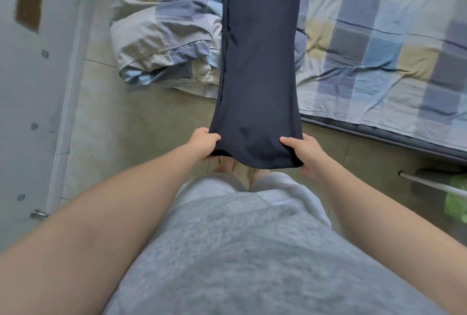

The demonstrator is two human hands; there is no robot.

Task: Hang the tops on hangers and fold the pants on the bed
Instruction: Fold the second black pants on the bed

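Note:
A pair of dark navy pants (pixel 260 61) stretches from the top of the view down across the bed (pixel 379 44) and past its edge over the floor. My left hand (pixel 206 141) pinches the left corner of the pants' near end. My right hand (pixel 304 152) grips the right corner of the same end. Both arms reach forward from my grey-clad body. The far end of the pants is cut off by the frame's top.
The bed carries a checked blue, grey and beige sheet. A folded quilt (pixel 161 44) in the same pattern lies at its left end. A pale door or cabinet (pixel 32 87) stands at the left. A white rail and something green (pixel 457 198) sit at the right edge.

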